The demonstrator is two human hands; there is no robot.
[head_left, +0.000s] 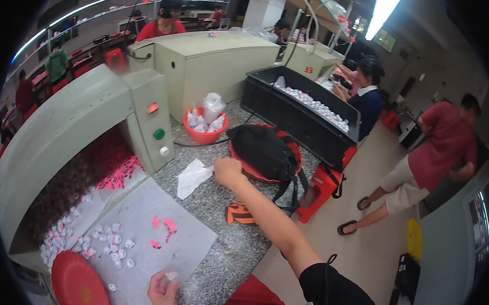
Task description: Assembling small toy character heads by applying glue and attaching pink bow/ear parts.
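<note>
My left hand [162,295], at the lower edge, pinches a small white piece [172,276] between thumb and fingers; its exact kind is too small to tell. My right hand [228,171] reaches far across the counter, its fingers curled closed at the corner of a crumpled white tissue [191,179]. The fingertips are turned away, but the tissue's corner runs into them. Between the hands, pink pieces [168,225] lie on a white sheet [191,247], with several small white pieces [115,247] further left. A black and red backpack [263,151] lies just beyond my right hand.
A beige machine [63,127] with an open mouth stands at left, a red plate [80,288] before it. A red basket of white bottles [206,133] and a black tray [304,144] lie beyond. A red stool [313,193] and a standing person [440,144] are at right.
</note>
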